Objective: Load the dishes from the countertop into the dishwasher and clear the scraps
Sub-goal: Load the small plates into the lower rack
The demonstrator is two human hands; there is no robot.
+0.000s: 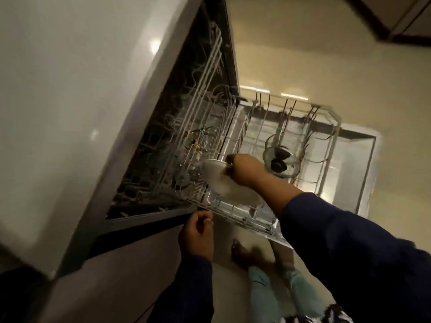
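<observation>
The plate (224, 183) hangs tilted over the near end of the pulled-out lower rack (256, 215), at the middle of the frame. To seat it well, she should stand it on edge and feed the rim down between two tines, not let it lie flat, and keep it away from the glass bowls (281, 159) sitting further along the rack, toward the right. The right hand (242, 170) pinches the plate's upper rim, fingers curled tight over it. The left hand (198, 231), lower centre, sits just beside the rack's front corner with fingers loosely curled; through the blur it seems to hold nothing.
</observation>
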